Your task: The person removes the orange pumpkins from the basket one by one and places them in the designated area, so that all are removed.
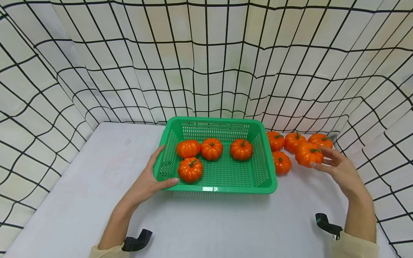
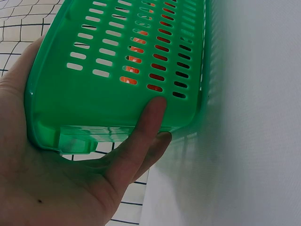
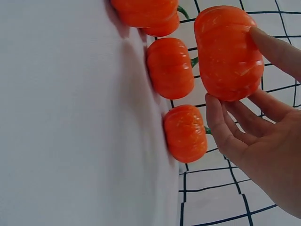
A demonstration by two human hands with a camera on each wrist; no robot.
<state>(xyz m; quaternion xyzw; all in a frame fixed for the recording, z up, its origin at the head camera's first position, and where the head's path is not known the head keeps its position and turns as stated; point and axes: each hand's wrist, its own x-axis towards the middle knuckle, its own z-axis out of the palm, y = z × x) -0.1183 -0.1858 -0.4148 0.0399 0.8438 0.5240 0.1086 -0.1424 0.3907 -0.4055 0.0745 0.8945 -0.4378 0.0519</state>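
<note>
My left hand (image 1: 146, 182) grips the left end of a green plastic basket (image 1: 238, 189), with the thumb over the front rim and fingers along the outside of its end wall. In the left wrist view, the fingers (image 2: 134, 155) lie against the slotted wall. Inside the basket sit several small orange pumpkins (image 1: 211, 149), mostly toward the left. At the right, my right hand (image 1: 343, 172) holds another orange pumpkin (image 1: 306, 154) between thumb and fingers. In the right wrist view, that pumpkin (image 3: 229, 54) is up off the white surface.
Several more pumpkins (image 1: 281, 163) stand on the white table (image 1: 206, 225) just right of the basket, close to the back. White walls with black netting (image 1: 216, 57) enclose the table at the back and both sides. Black wrist mounts (image 1: 137, 242) stick out near the sleeves.
</note>
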